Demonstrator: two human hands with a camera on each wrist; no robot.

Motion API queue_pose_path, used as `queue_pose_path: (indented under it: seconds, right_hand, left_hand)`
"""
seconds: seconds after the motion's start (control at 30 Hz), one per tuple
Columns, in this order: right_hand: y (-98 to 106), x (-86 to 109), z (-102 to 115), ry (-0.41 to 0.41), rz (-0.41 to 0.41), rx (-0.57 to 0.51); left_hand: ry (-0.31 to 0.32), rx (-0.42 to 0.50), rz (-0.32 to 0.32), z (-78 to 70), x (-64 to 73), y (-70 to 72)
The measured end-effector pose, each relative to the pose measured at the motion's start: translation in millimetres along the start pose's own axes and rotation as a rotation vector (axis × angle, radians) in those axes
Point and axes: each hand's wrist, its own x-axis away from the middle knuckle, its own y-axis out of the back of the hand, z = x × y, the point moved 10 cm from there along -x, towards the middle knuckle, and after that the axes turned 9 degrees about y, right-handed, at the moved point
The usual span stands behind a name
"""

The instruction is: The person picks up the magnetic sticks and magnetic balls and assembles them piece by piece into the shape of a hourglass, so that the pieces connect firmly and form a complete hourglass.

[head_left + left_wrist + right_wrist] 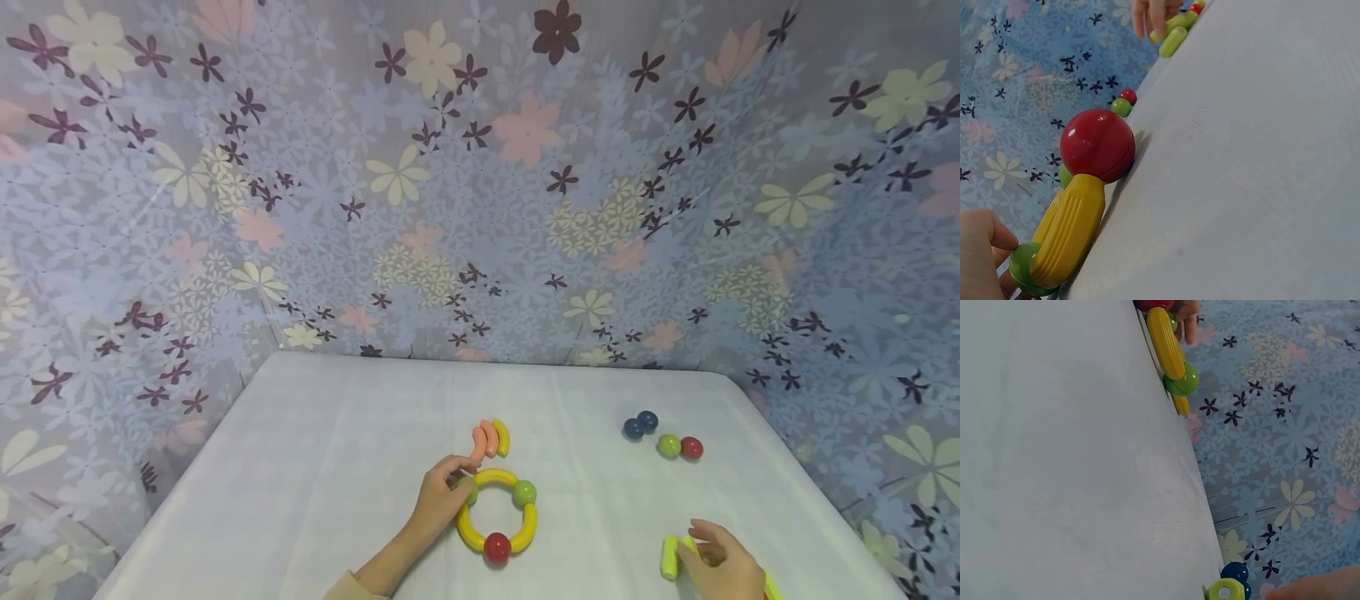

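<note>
A ring of curved yellow pieces (527,530) joined with a red ball (497,548) and green balls (524,493) lies on the table. My left hand (442,500) pinches the green ball (1024,269) on the ring's left side, thumb and fingers on either side of it. Farther right, my right hand (722,565) pinches a lime-green stick piece (689,547). A second lime stick (669,558) lies just left of it. Part of a red and lime item (772,587) shows behind the right hand, mostly hidden.
Beyond the ring lie two salmon curved pieces (490,437) and one yellow curved piece (502,438). Toward the back right are two dark blue balls (633,429), a loose green ball (669,446) and a loose red ball (692,448). A flowered cloth (480,208) hangs around the white table (337,433).
</note>
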Motion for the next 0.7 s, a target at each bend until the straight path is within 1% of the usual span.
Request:
queue_pose_path:
  seconds: [0.07, 0.13, 0.23, 0.33, 0.4, 0.53, 0.6, 0.7]
  right_hand:
    - [4.9, 1.1, 3.5, -0.014, -0.057, -0.059]
    - [7.2, 1.0, 7.5, -0.024, -0.078, -0.098]
    - [7.1, -1.6, 14.4, -0.037, -0.083, -0.152]
    - [1.6, -7.8, 24.5, -0.032, -0.058, -0.186]
    - [-3.9, -12.9, 35.3, 0.000, -0.035, -0.221]
    - [-19.7, -22.9, 62.2, 0.091, 0.002, -0.269]
    - [-28.6, -26.7, 77.0, 0.141, 0.004, -0.301]
    - [-41.8, -30.2, 100.0, 0.222, -0.003, -0.391]
  left_hand:
    - [-0.001, 0.002, 0.000, -0.1, -0.1, -0.1]
    - [-0.004, 0.003, -0.002, -0.7, 0.1, 0.0]
    - [-0.016, 0.005, -0.004, -1.5, 0.4, 0.1]
    - [-0.015, -0.003, 0.000, -0.2, 0.5, 0.1]
    - [-0.005, -0.012, 0.001, 1.2, 0.1, 0.0]
    - [0.002, -0.014, -0.007, 1.0, -0.8, 1.4]
    - [-0.009, -0.007, -0.015, -0.3, -0.9, 2.4]
    - [-0.049, -0.003, -0.032, -3.3, 0.2, 4.0]
